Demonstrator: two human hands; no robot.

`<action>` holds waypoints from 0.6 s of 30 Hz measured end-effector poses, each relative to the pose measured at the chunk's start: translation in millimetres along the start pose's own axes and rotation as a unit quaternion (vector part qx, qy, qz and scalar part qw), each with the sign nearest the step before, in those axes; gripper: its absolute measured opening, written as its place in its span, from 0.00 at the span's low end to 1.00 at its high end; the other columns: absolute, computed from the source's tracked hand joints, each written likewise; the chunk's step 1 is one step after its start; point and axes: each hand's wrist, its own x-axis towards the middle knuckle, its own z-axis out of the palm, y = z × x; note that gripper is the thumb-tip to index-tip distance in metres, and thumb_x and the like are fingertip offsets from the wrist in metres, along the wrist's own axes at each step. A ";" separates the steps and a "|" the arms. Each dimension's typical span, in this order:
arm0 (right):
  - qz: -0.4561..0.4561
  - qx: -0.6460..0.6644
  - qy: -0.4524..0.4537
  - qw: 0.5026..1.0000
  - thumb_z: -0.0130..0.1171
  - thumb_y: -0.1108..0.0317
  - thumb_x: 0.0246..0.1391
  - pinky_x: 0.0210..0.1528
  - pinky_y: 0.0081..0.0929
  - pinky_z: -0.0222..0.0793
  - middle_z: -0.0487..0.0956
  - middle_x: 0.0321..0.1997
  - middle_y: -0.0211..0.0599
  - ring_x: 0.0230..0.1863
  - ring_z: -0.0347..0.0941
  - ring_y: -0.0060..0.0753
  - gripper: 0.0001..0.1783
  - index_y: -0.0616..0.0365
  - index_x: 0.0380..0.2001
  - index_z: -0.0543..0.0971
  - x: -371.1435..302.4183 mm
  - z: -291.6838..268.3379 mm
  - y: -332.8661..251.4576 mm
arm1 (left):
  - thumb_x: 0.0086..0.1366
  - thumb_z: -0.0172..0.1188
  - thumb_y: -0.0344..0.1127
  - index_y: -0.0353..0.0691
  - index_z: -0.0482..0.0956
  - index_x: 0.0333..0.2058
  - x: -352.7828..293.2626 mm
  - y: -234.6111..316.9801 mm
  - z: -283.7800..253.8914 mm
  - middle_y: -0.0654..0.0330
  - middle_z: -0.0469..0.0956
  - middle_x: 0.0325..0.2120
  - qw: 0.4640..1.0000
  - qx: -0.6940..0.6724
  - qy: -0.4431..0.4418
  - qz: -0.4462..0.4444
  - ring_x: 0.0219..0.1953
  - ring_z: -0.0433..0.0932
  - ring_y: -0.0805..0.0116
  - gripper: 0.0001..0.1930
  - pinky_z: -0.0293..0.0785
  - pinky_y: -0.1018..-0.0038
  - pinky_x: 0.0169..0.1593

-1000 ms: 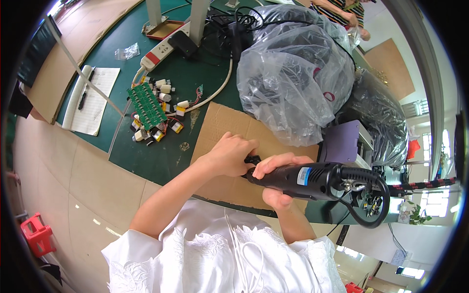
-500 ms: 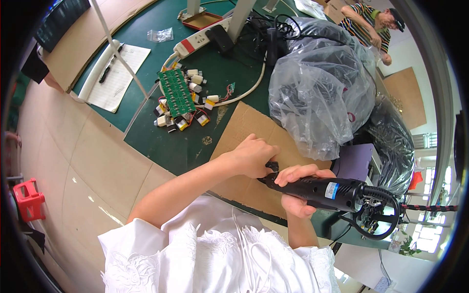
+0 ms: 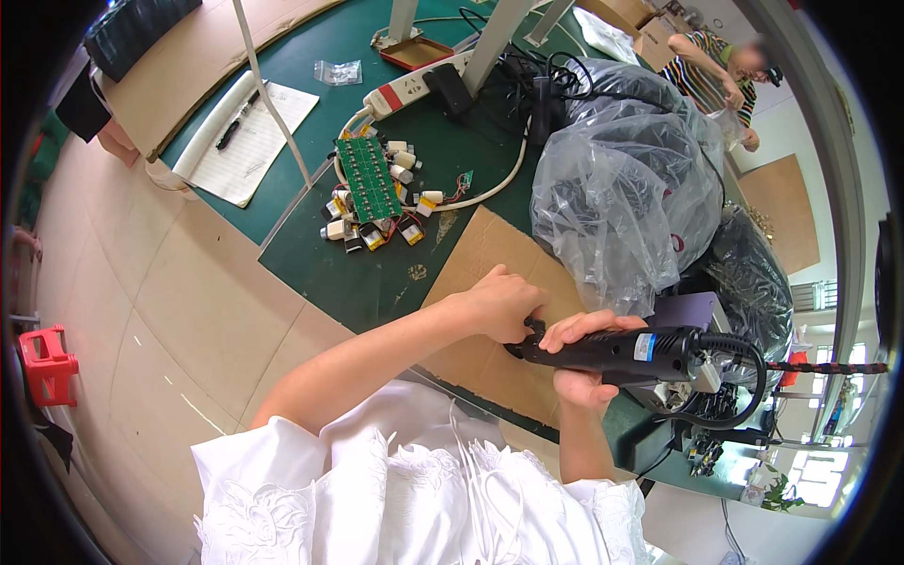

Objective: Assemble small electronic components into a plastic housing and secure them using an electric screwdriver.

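Note:
My right hand [image 3: 582,356] grips a black handheld power tool [image 3: 621,353] with a black cord looping off its rear end. The tool lies level above a brown cardboard sheet [image 3: 480,259] on the green table [image 3: 377,282]. My left hand [image 3: 501,303] is closed at the tool's front tip, fingers curled over it; whatever sits under the fingers is hidden.
A green circuit board [image 3: 368,177] lies with several small batteries [image 3: 367,234] beyond the cardboard. A large clear plastic bag [image 3: 621,188], a white power strip [image 3: 414,87], paper with a pen [image 3: 247,141] and a red stool [image 3: 45,363] surround. Another person [image 3: 720,71] stands far right.
The view has shifted, so the table and objects sit lower and more to the right in frame. Both hands keep their hold at the tool; its tip stays over the cardboard.

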 end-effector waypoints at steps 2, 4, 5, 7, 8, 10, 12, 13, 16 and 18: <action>0.003 -0.014 0.014 1.000 0.57 0.27 0.43 0.21 0.32 0.72 0.70 0.28 0.43 0.19 0.70 0.35 0.47 0.52 0.53 0.56 0.8 1.5 -2.9 | 0.48 0.66 0.36 0.44 0.77 0.33 -0.9 0.7 -1.4 0.61 0.79 0.27 1.000 0.002 0.002 -0.002 0.36 0.77 0.61 0.13 0.61 0.66 0.45; 0.035 -0.037 0.070 0.996 0.55 0.27 0.42 0.22 0.31 0.72 0.70 0.27 0.42 0.20 0.70 0.34 0.48 0.51 0.54 0.56 3.3 6.4 -9.0 | 0.48 0.66 0.36 0.44 0.77 0.33 -1.3 0.7 -1.9 0.62 0.79 0.26 1.000 0.004 0.003 -0.004 0.36 0.78 0.61 0.12 0.60 0.67 0.44; 0.034 -0.037 0.068 0.996 0.55 0.27 0.42 0.22 0.31 0.72 0.70 0.27 0.42 0.20 0.70 0.34 0.48 0.51 0.54 0.56 2.3 7.9 -9.5 | 0.48 0.66 0.35 0.44 0.77 0.32 -1.1 -0.2 -1.5 0.62 0.79 0.26 1.000 0.001 0.005 0.002 0.35 0.77 0.62 0.11 0.59 0.67 0.44; 0.040 -0.044 0.113 0.992 0.55 0.27 0.42 0.20 0.30 0.70 0.70 0.25 0.41 0.19 0.69 0.33 0.47 0.51 0.54 0.57 -0.8 10.3 -10.2 | 0.48 0.66 0.35 0.44 0.77 0.31 -2.0 -1.3 -1.5 0.63 0.79 0.26 1.000 -0.002 0.006 0.007 0.35 0.77 0.62 0.11 0.58 0.67 0.43; 0.041 -0.045 0.113 0.992 0.55 0.27 0.42 0.20 0.30 0.70 0.70 0.25 0.41 0.19 0.69 0.33 0.47 0.51 0.54 0.57 -1.9 9.0 -8.0 | 0.47 0.65 0.35 0.44 0.77 0.31 -3.3 -1.9 -1.6 0.63 0.79 0.26 1.000 -0.007 0.013 0.013 0.35 0.77 0.63 0.11 0.57 0.67 0.43; 0.021 0.002 0.088 0.996 0.54 0.25 0.42 0.19 0.29 0.68 0.69 0.24 0.41 0.17 0.67 0.32 0.47 0.52 0.52 0.59 -5.4 6.0 -1.2 | 0.47 0.65 0.35 0.44 0.78 0.31 -4.1 -2.9 -0.7 0.63 0.79 0.26 1.000 -0.013 0.018 0.018 0.35 0.77 0.63 0.10 0.57 0.67 0.43; 0.021 0.001 0.075 0.997 0.53 0.24 0.42 0.18 0.28 0.68 0.69 0.23 0.40 0.16 0.66 0.31 0.47 0.53 0.50 0.59 -3.6 7.5 -1.1 | 0.48 0.65 0.35 0.44 0.77 0.31 -4.4 -4.1 1.2 0.64 0.79 0.27 0.999 -0.012 0.026 0.026 0.36 0.76 0.64 0.10 0.56 0.67 0.44; 0.019 0.001 0.061 0.998 0.52 0.23 0.42 0.17 0.28 0.67 0.69 0.23 0.40 0.15 0.66 0.31 0.47 0.53 0.49 0.60 -2.6 8.0 -1.3 | 0.48 0.65 0.35 0.44 0.77 0.31 -4.5 -4.7 1.6 0.64 0.79 0.27 0.999 -0.014 0.026 0.025 0.36 0.76 0.64 0.10 0.56 0.67 0.44; 0.022 -0.001 0.045 0.999 0.51 0.22 0.41 0.17 0.27 0.67 0.69 0.23 0.39 0.15 0.65 0.31 0.46 0.53 0.45 0.60 -1.9 8.3 -0.2 | 0.48 0.65 0.35 0.45 0.78 0.31 -4.8 -6.2 2.2 0.64 0.79 0.28 0.999 -0.018 0.027 0.031 0.38 0.75 0.65 0.10 0.56 0.67 0.44; 0.024 0.004 0.033 0.999 0.52 0.22 0.41 0.17 0.27 0.67 0.69 0.23 0.40 0.15 0.65 0.31 0.46 0.53 0.44 0.60 -1.2 8.9 -0.2 | 0.48 0.65 0.35 0.45 0.78 0.32 -5.1 -6.5 2.4 0.65 0.79 0.28 0.999 -0.020 0.027 0.032 0.38 0.75 0.65 0.11 0.56 0.67 0.44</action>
